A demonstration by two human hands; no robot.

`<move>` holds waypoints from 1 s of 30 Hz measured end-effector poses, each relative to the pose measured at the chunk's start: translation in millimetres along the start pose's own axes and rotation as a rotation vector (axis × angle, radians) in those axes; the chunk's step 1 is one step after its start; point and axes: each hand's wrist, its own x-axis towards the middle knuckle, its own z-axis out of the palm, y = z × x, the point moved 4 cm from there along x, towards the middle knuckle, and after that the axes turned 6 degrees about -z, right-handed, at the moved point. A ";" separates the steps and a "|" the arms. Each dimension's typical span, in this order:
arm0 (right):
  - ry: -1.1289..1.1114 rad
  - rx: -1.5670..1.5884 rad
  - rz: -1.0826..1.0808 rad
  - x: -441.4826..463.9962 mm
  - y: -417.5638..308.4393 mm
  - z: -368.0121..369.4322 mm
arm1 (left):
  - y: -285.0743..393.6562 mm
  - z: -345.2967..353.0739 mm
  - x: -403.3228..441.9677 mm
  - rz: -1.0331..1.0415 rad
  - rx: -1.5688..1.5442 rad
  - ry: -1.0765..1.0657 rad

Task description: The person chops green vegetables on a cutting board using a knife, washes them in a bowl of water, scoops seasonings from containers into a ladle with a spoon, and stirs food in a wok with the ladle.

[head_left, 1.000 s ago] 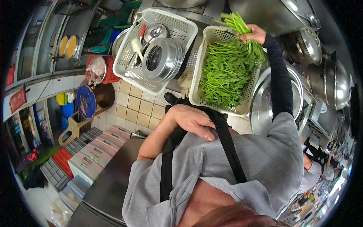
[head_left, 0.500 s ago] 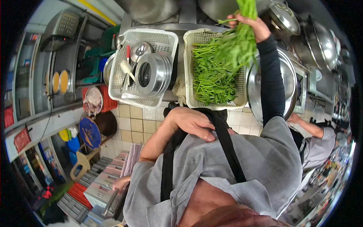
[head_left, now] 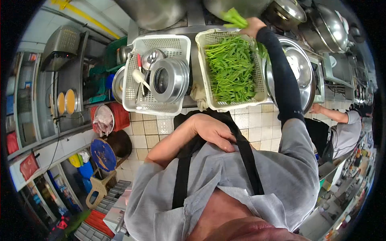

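My right hand (head_left: 253, 27), at the end of a black sleeve, is closed round a bunch of green stalks (head_left: 234, 19) above the back right corner of a white basket (head_left: 204, 66). Leafy greens (head_left: 233, 70) fill much of that basket. Some leaves of the held bunch hang below the hand, partly behind the sleeve. My left hand (head_left: 215, 130) lies flat against my chest by the black apron strap, holding nothing visible; its fingertips are partly hidden. A second white basket (head_left: 129, 80), to the left, holds metal rings (head_left: 171, 80), a ladle (head_left: 153, 55) and other utensils.
Large pots (head_left: 155, 14) stand behind the baskets. Metal bowls (head_left: 299, 68) sit to the right, under my sleeve. A cloth (head_left: 199, 94) hangs between the baskets. At left are a red crate (head_left: 122, 116) and a blue lid (head_left: 103, 154). Another person (head_left: 345, 132) is at the right.
The baskets first shift left in view. My right hand raises the bunch off the greens, then moves left with it, back over the basket's corner. My left hand stays at my chest.
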 end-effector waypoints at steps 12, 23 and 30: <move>-0.660 -0.251 -0.418 94.0 -33.0 193.3 | -14.3 -27.7 -8.3 -0.226 -0.009 0.286; -0.625 0.462 -0.252 72.2 -14.0 71.5 | -14.0 -43.3 12.7 -0.124 -0.021 0.351; -0.418 0.691 -0.198 26.9 -27.3 -6.2 | -23.9 -39.2 17.5 -0.055 0.143 0.312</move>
